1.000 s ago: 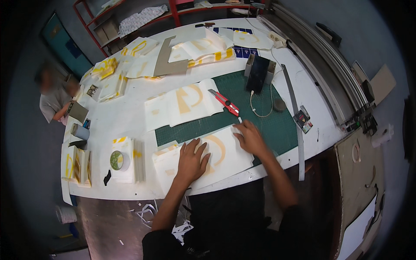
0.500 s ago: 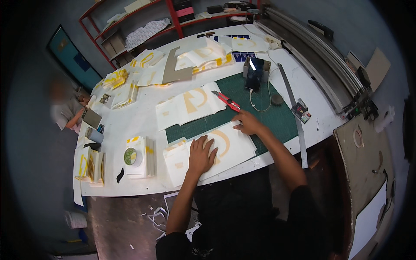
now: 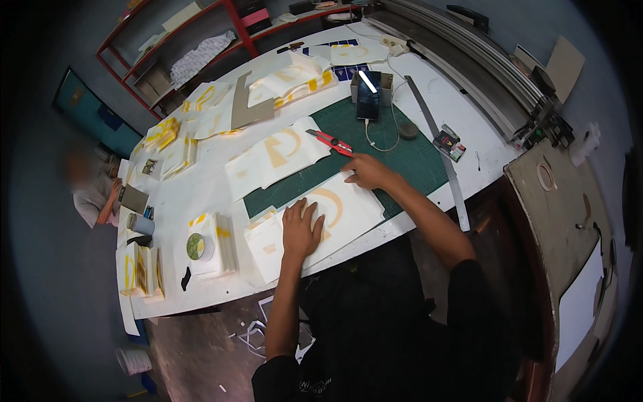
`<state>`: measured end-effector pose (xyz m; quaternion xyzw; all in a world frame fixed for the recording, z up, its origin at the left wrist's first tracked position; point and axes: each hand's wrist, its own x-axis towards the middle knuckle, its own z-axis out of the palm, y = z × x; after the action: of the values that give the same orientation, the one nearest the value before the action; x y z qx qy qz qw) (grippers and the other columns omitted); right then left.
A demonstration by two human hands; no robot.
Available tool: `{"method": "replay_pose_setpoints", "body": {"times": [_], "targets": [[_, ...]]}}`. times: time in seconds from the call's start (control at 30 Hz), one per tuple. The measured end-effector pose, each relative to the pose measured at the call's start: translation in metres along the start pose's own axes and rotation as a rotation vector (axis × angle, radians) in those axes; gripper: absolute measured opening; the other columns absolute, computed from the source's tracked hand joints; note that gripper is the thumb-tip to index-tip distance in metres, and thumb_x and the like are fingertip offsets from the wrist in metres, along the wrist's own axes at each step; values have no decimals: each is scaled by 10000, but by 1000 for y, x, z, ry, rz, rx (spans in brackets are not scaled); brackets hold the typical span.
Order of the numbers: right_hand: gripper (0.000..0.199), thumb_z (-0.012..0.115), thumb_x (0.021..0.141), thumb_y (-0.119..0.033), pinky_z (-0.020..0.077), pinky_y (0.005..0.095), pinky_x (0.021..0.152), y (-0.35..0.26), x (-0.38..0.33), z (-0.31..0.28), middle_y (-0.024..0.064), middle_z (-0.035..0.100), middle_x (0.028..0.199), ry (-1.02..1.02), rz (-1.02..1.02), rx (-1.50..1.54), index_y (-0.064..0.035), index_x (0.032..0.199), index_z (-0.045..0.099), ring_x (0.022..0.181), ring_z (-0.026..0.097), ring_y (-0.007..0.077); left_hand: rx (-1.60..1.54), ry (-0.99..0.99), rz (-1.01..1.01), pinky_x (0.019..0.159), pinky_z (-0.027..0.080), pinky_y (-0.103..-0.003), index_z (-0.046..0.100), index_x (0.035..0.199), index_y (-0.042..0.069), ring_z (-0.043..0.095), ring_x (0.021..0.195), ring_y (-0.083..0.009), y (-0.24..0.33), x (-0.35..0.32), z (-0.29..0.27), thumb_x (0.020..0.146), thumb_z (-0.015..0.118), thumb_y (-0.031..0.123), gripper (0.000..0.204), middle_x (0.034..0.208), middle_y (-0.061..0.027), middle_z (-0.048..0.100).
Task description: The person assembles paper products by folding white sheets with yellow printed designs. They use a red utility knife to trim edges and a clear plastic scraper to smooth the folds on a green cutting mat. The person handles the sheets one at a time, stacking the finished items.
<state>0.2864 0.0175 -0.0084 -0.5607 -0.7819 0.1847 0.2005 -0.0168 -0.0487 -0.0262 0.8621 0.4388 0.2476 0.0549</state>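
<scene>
My left hand (image 3: 301, 229) lies with fingers spread on a white sheet (image 3: 358, 209) with pale orange curved printing, close to the table's near edge. At the sheet's far edge, my right hand (image 3: 370, 172) has its fingers bent and closed on the paper. A red utility knife (image 3: 333, 143) lies just beyond the right fingers, its blade end over a second printed white sheet (image 3: 268, 155). Both sheets partly cover a green cutting mat (image 3: 416, 166). The underside of my right fingers is hidden.
A phone (image 3: 368, 97) leans on a box, its cable on the mat. Along the right lies a metal ruler (image 3: 439, 157). Left are a paper stack (image 3: 218, 248) topped by a round container (image 3: 196, 246), and a grey board (image 3: 242, 107) among printed sheets. Another person (image 3: 97, 197) is far left.
The whole view has shifted and turned slightly. My hands keep nearly the same places on the sheet, and the knife stays lying by the right hand.
</scene>
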Motion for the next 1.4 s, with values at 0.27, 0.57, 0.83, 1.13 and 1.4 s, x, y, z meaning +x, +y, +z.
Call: {"method": "replay_pose_setpoints", "body": {"times": [0.27, 0.57, 0.83, 1.13, 1.4], "targets": [[329, 928, 768, -245, 551, 432, 879, 28, 19, 9, 152, 715, 1020, 52, -92, 122, -53, 974, 760, 979, 687, 344, -20, -32, -21, 1240, 302, -592, 670, 1371, 62, 487, 1421, -380, 3, 3, -1, 1011, 678, 336, 453, 1478, -208, 564], [439, 923, 777, -371, 476, 419, 612, 0, -35, 0, 146, 657, 695, -38, 252, 349, 4, 876, 719, 620, 614, 275, -12, -2, -5, 1242, 293, -604, 675, 1362, 55, 490, 1416, -392, 0, 1, 1, 1006, 684, 327, 448, 1474, -220, 560], [293, 746, 886, -65, 564, 474, 898, -105, -121, 61, 210, 722, 1113, 689, 59, -33, 31, 1162, 717, 1014, 703, 384, 3, -14, -14, 1193, 345, -573, 628, 1426, 30, 540, 1325, -393, 9, 3, -3, 989, 695, 260, 498, 1406, -215, 596], [422, 722, 890, -81, 454, 583, 1131, -148, -121, 78, 287, 551, 1492, 404, -49, 12, 53, 1288, 688, 1436, 485, 502, -123, -82, 26, 1083, 437, -492, 598, 1500, 75, 574, 1207, -368, 3, 4, -13, 815, 687, -13, 696, 1302, -162, 637], [277, 737, 944, -111, 480, 460, 899, -104, -66, 45, 130, 666, 1009, 452, -94, 76, -10, 1201, 728, 989, 640, 319, -104, -90, 27, 1082, 442, -491, 684, 1408, 71, 571, 1218, -359, 4, 7, -13, 771, 698, -21, 644, 1317, -143, 632]]}}
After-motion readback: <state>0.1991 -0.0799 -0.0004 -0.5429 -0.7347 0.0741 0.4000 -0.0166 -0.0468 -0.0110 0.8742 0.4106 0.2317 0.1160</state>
